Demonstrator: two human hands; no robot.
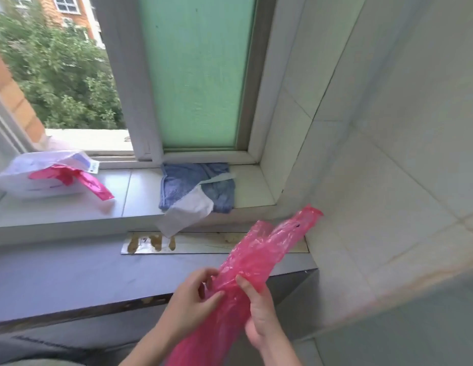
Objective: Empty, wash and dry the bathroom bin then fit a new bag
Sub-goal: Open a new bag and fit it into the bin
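A thin pink plastic bag [267,249] stretches from the bottom of the view up toward the tiled wall at the right. My left hand [190,302] pinches its left edge between thumb and fingers. My right hand [259,313] grips the bag from the right side, thumb on top. Both hands are in front of the grey ledge. The bin is out of view.
On the white windowsill [140,191] lie a blue cloth [182,186] with a white cloth [188,210] hanging over its edge, and a white packet [32,175] with more pink bags [90,183] spilling out. A grey ledge [71,276] runs below. Tiled wall [402,154] at the right.
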